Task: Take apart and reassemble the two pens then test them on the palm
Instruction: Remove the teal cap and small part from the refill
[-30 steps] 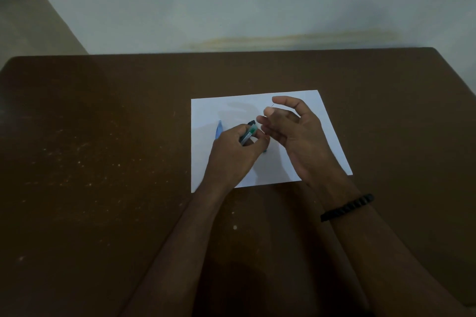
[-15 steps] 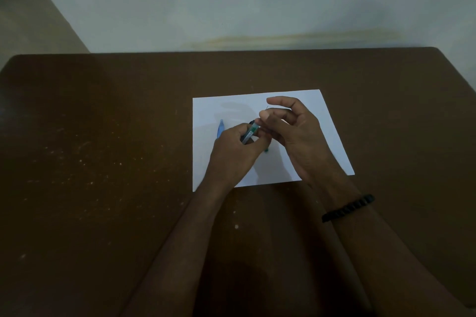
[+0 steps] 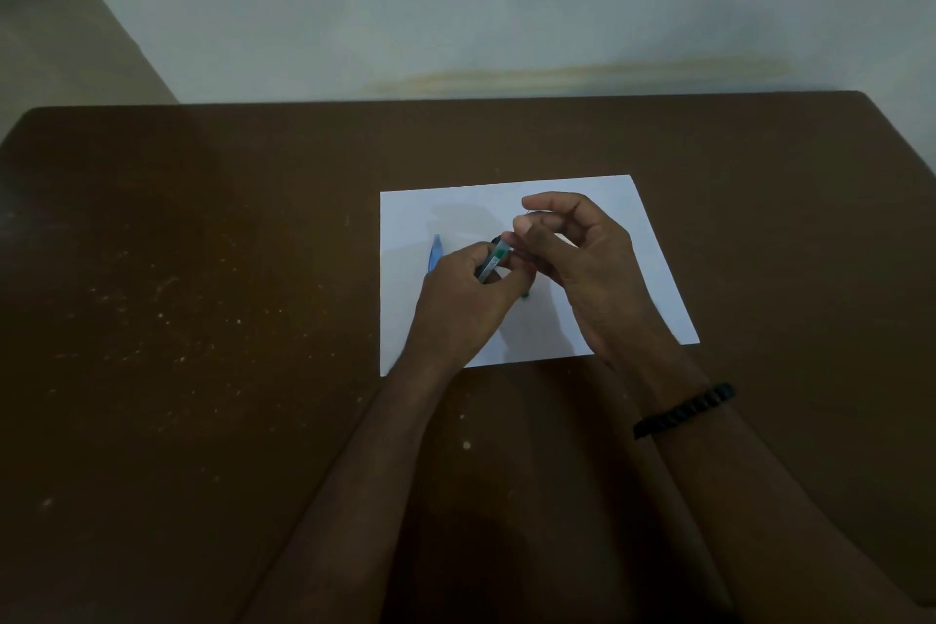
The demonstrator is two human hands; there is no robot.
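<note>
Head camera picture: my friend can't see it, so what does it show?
Two bare hands meet over a white sheet of paper on a brown table; the left hand holds a green-and-clear pen while the right hand pinches at its top end. A blue pen part lies on the paper.

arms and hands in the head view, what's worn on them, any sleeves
Both forearms are bare, with no sleeves in view. The right wrist wears a black beaded bracelet. The left hand and right hand show no gloves; rings cannot be made out.
</note>
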